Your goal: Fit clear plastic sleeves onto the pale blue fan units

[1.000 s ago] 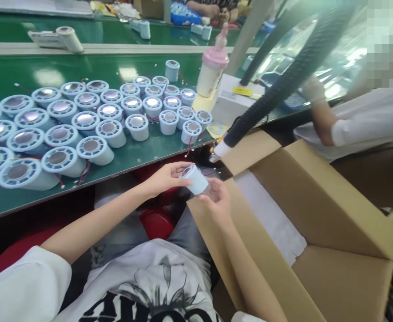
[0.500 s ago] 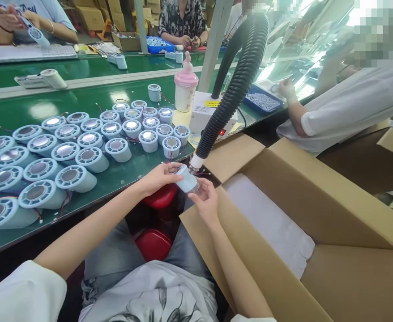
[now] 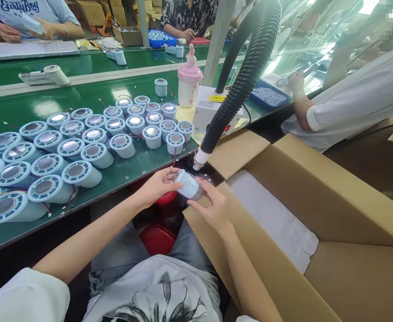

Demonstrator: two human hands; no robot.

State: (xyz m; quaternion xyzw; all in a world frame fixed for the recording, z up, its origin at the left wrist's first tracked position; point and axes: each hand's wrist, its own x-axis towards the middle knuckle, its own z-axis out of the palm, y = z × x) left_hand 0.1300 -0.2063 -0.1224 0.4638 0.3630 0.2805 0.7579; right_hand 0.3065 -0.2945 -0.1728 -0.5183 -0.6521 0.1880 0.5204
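Note:
Between my two hands is a light blue plastic cylinder (image 3: 188, 184), tilted, held just past the bench edge. My left hand (image 3: 159, 185) grips its left end with the thumb on top. The fingers of my right hand (image 3: 211, 199) close round its right end. Right above the cylinder hangs the metal-tipped white nozzle (image 3: 199, 160) of a black ribbed hose (image 3: 241, 76), apart from it. Many similar blue cylinders (image 3: 49, 164) stand in rows on the green bench (image 3: 122, 179) to the left, with round silvery discs in their tops and thin red and black wires.
An open cardboard box (image 3: 347, 197) with a white sheet (image 3: 273, 219) inside stands at my right. Behind the nozzle are a white machine (image 3: 205, 107) and a pink-capped bottle (image 3: 188, 87). A blue tray of small pieces (image 3: 268, 95) lies beyond. Co-workers sit opposite and at right.
The cylinder has come away from the nozzle and turned slightly in my hands, which are a little lower. My view has shifted slightly.

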